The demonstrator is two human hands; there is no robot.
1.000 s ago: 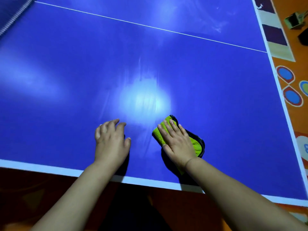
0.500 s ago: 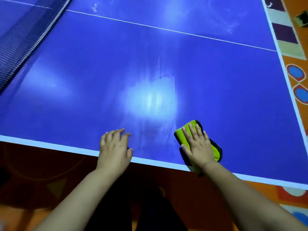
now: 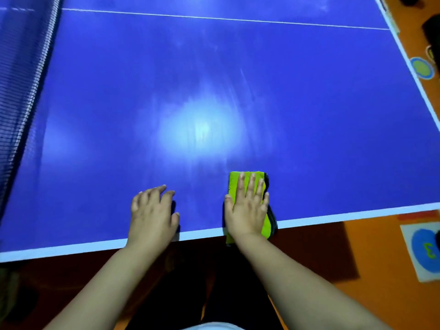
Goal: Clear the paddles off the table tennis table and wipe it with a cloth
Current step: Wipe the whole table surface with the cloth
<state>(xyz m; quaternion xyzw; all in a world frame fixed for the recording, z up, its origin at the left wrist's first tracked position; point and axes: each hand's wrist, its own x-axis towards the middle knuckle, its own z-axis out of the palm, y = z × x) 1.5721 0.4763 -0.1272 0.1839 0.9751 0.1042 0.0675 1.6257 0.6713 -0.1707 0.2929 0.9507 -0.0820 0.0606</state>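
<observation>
Cloth (image 3: 234,183) pressed under flat-open R grip (image 3: 246,210); L grip (image 3: 152,215) loosely open, resting on table (image 3: 309,115), holding nothing.

A: You're in a games room or playroom, by the look of it.
B: Yes, you've a blue table tennis table (image 3: 309,115) with its net (image 3: 21,91), and an orange floor (image 3: 381,294) with a bright numbered tile (image 3: 426,252).
</observation>
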